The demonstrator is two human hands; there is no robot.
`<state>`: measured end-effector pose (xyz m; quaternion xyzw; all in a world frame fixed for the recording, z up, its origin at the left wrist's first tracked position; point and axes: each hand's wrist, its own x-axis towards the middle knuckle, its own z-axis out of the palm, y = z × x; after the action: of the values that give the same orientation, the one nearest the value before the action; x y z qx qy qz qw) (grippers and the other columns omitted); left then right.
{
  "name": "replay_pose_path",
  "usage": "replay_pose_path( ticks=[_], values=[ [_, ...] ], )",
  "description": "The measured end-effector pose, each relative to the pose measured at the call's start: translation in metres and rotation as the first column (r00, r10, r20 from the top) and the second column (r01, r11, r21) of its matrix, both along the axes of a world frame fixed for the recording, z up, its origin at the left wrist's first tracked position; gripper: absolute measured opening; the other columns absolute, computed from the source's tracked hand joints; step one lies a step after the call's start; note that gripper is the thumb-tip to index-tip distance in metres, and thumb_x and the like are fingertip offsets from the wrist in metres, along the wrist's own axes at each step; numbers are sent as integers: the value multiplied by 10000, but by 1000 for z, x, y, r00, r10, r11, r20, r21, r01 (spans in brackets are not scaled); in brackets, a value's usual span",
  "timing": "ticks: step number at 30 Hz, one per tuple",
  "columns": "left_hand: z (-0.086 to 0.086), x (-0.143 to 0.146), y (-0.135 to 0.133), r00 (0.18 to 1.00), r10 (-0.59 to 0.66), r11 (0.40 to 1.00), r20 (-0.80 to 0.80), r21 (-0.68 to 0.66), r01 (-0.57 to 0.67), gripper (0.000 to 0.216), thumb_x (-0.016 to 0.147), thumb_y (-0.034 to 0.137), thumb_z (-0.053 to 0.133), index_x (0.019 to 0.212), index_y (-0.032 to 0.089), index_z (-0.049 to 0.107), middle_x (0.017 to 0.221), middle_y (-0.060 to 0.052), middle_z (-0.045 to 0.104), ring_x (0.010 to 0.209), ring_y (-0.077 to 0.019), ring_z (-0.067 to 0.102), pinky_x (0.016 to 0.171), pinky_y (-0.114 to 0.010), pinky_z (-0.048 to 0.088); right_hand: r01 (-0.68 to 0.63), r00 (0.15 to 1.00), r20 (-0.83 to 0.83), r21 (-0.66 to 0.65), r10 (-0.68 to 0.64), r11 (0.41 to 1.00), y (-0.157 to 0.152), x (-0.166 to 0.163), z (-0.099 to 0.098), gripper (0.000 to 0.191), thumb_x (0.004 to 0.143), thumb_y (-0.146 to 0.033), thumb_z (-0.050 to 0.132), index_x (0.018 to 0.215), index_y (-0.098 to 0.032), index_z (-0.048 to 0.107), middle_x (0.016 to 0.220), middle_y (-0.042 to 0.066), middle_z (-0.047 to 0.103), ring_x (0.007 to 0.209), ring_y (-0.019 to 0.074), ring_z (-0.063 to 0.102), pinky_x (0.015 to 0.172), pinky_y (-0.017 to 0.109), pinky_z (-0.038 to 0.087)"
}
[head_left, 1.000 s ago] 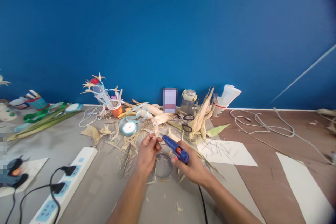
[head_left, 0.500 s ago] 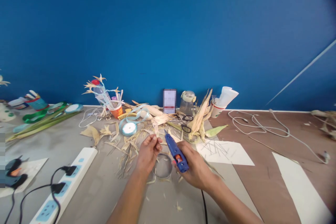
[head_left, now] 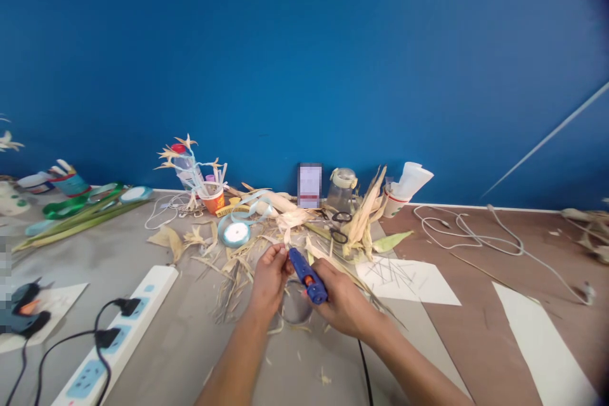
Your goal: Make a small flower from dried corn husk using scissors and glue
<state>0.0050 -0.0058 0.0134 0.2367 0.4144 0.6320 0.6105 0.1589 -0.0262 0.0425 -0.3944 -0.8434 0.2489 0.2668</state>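
My right hand (head_left: 340, 298) is wrapped round a blue hot glue gun (head_left: 308, 276), whose nozzle points away from me and to the left. Its tip is close to the fingers of my left hand (head_left: 271, 276). Those fingers are pinched on a small pale piece of corn husk (head_left: 287, 240), mostly hidden behind them. Below the hands a grey ring (head_left: 297, 311) lies on the table among husk scraps. Just beyond sit a roll of light blue ribbon (head_left: 236, 233) and a pile of dried husks (head_left: 292, 219).
A power strip (head_left: 121, 330) with black plugs lies at the left. Scissors (head_left: 339, 236), a jar (head_left: 341, 187) and an orange cup (head_left: 214, 198) stand or lie toward the wall. White paper (head_left: 428, 282) with thin wires and a white cable (head_left: 476, 231) are to the right.
My right hand has moved the glue gun left, bringing its nozzle up to my left fingers. My left hand stays nearly in place, still pinching.
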Motion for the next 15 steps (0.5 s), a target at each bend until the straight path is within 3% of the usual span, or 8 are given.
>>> replay_pose_path(
  ticks=[10, 12, 15],
  values=[
    [-5, -3, 0, 1000, 18, 1000, 14, 18, -18, 271, 621, 324, 726, 750, 162, 550, 612, 40, 542, 492, -57, 441, 508, -182, 350, -111, 994, -4, 7, 111, 994, -9, 11, 16, 89, 767, -169, 502, 819, -201, 438, 816, 32, 514, 717, 157, 485, 626, 254, 374],
    [-5, -4, 0, 999, 2, 1000, 35, 15, -3, 284, 624, 326, 727, 760, 164, 537, 630, 30, 562, 484, -53, 440, 505, -182, 349, -85, 996, -31, 17, 85, 996, -10, 19, 16, 89, 786, -200, 503, 843, -203, 435, 825, 35, 508, 726, 161, 486, 642, 262, 377],
    [-4, -4, -1, 998, -5, 1000, 59, 23, 3, 284, 628, 305, 727, 764, 165, 520, 655, 8, 593, 487, -55, 449, 508, -188, 352, 56, 998, 16, 27, -57, 998, -9, 33, 8, 118, 768, -187, 500, 856, -204, 421, 805, 28, 486, 694, 163, 487, 627, 270, 376]
  ],
)
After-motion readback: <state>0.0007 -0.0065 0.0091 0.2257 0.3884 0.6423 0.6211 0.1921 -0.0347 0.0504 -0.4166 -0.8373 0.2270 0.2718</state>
